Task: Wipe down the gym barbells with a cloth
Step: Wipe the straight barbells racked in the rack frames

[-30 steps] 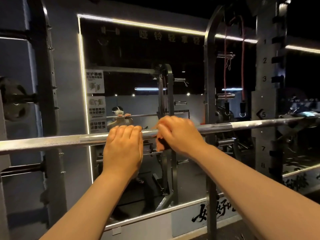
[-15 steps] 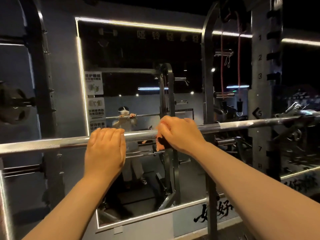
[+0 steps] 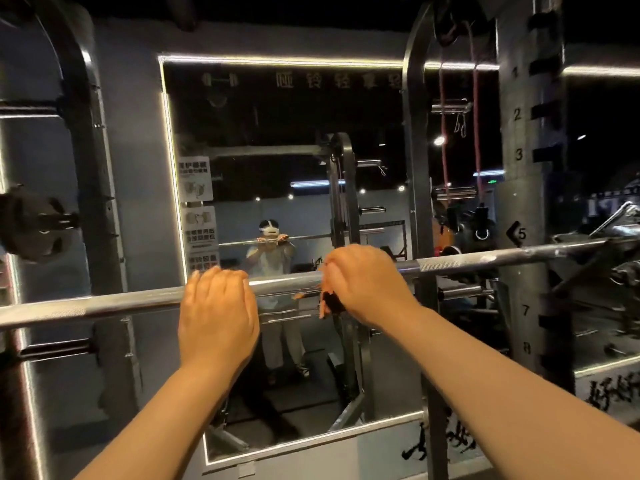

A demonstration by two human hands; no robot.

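A long steel barbell point(image 3: 104, 304) lies across the rack in front of me, rising slightly toward the right. My left hand point(image 3: 218, 317) hangs over the bar from above, fingers curled round its smooth middle part. A little to its right, my right hand point(image 3: 367, 285) grips the bar with a small dark cloth point(image 3: 331, 303) wrapped under it. Only an edge of the cloth shows below my palm.
A numbered rack upright point(image 3: 523, 188) stands at the right and a dark curved post point(image 3: 417, 168) behind the bar. A weight plate point(image 3: 27, 223) hangs at the left. A lit wall mirror point(image 3: 277, 133) faces me, and red bands point(image 3: 478, 133) hang at the upper right.
My left hand has slid to the left along the bar, away from my right hand. The right hand with the cloth has stayed at about the same spot.
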